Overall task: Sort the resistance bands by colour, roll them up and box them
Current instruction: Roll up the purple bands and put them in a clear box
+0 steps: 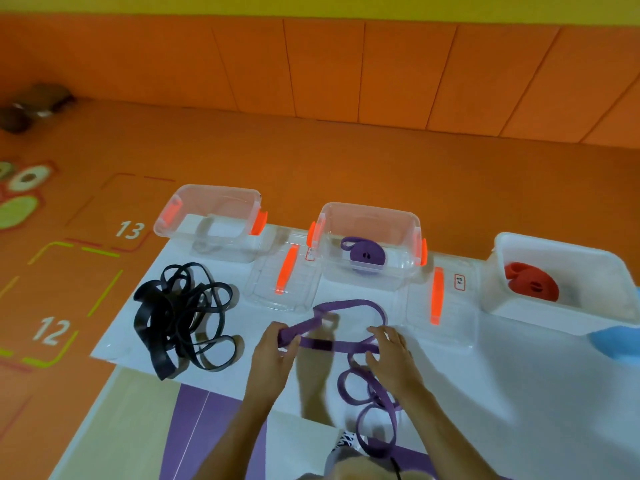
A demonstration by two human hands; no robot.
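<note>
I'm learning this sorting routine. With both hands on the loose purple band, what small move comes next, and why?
Probably start rolling: the left hand pinches one end of the purple band and the right hand presses it flat, yet it lies unrolled in loops. The middle box already holds a rolled purple band, so that is where this one goes.

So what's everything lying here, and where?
Black bands: tangled pile, black, left on the white sheet.
Purple band: one loose, purple, centre, in both hands.
Purple roll: one, purple, in the middle box.
Red roll: one, red, in the right box.
Boxes: three; clear left box, clear middle box, white right box.
Lids: two, clear with orange handles, flat beside the clear boxes.
White sheet: one, on the orange floor.
Left hand: pinching the purple band.
Right hand: on the purple band.
</note>
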